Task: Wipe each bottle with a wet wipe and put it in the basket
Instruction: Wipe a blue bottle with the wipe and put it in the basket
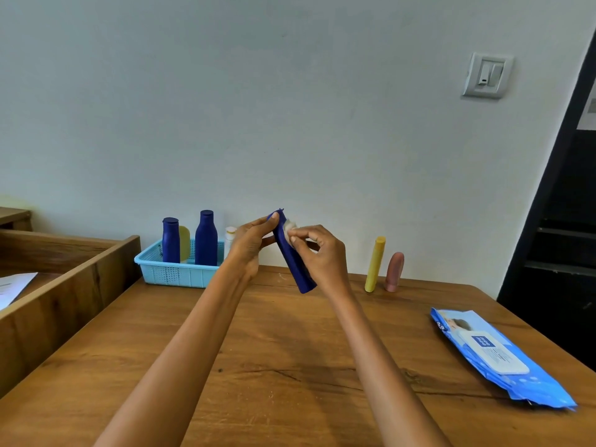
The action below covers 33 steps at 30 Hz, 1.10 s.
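Observation:
My left hand (250, 243) grips a dark blue bottle (295, 262) near its top and holds it tilted above the table. My right hand (317, 250) pinches a small white wet wipe (289, 226) against the bottle's upper side. A light blue basket (175, 272) stands at the back left. In it are two upright dark blue bottles (170, 240) (206, 238) and a yellow item (184, 243). A small white bottle (230, 237) shows just right of the basket, partly hidden by my left hand. A yellow bottle (374, 264) and a pink bottle (395, 271) stand upright at the back right.
A blue pack of wet wipes (496, 353) lies near the table's right edge. The wooden table (274, 366) meets a white wall at the back. A wooden frame (64, 285) with a paper sheet (14, 287) borders the left side. A dark doorway is on the right.

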Motion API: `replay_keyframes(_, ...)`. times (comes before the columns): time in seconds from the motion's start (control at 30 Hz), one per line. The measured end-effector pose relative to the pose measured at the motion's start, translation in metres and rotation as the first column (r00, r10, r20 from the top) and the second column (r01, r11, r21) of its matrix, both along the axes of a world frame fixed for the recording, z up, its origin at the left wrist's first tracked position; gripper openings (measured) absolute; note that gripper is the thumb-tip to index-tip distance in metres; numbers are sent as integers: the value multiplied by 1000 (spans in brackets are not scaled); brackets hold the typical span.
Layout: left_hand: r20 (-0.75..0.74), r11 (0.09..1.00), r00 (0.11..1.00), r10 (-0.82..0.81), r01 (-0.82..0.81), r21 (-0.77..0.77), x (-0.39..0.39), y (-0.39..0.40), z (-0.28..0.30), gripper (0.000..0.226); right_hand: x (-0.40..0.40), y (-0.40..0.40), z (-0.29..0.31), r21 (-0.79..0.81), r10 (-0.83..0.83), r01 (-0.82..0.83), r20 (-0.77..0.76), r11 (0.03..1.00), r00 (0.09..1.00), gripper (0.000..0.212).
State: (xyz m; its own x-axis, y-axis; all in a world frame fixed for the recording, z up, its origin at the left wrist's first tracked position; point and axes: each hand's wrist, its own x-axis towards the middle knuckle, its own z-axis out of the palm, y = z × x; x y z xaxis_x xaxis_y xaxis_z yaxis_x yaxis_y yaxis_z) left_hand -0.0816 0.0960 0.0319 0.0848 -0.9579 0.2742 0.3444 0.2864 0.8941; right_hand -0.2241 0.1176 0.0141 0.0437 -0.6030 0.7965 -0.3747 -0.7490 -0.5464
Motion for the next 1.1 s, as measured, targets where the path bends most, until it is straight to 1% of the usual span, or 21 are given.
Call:
replay_keyframes(0.07,16,998,999,-42,43,-34,-2,1,1,17,2,2,5,-34,21,-21,-3,999,1000,19)
replay_keyframes(0.13,21,997,998,-53,55,-60,-2,1,3,20,0,4,8,-36,50,-50,-11,998,999,19)
replay_keyframes(0.27,-35,998,999,-26,24,-63,5,0,4,22,-8,1,7,92,121,-116,-52,989,991,14)
replay_keyframes(0.33,-53,998,998,-26,22,-66,9,-1,2,20,-11,-1,5,172,99,-97,-5,980,995,12)
replay_keyframes(0.43,-37,994,997,-66,62,-89,6,1,1,15,-14,-4,5,223,44,-65,98,973,994,22)
replay_keyframes(0.47,-30,993,997,-72,69,-92,4,1,1,14,-13,-4,6,216,41,-63,105,974,994,26)
replay_keyframes(0.53,-18,993,997,-74,72,-90,0,1,-1,16,-9,-1,8,165,38,-48,59,985,998,28)
replay_keyframes(0.63,-10,993,997,-76,75,-90,0,1,-1,18,-1,3,12,77,56,-51,-69,996,996,20)
replay_keyframes(0.7,-39,995,998,-53,49,-81,6,-1,-1,17,-1,4,11,78,98,-89,-124,993,987,14)
replay_keyframes(0.77,-76,997,997,-14,9,-72,11,-3,0,17,-6,2,7,116,113,-95,-154,989,982,10)
replay_keyframes(0.83,-98,997,995,10,-17,-70,14,-4,0,18,-12,-1,1,164,86,-63,-138,985,987,9)
replay_keyframes(0.9,-91,998,996,8,-15,-68,12,-5,-1,19,-15,-3,-1,177,39,-24,-87,984,995,11)
replay_keyframes(1.0,-52,998,998,-19,15,-65,4,-5,-2,16,-7,-1,3,90,3,1,-43,996,999,13)
replay_keyframes(1.1,-65,999,998,-9,6,-40,0,-5,-2,16,5,4,8,-24,6,-9,-113,1000,994,13)
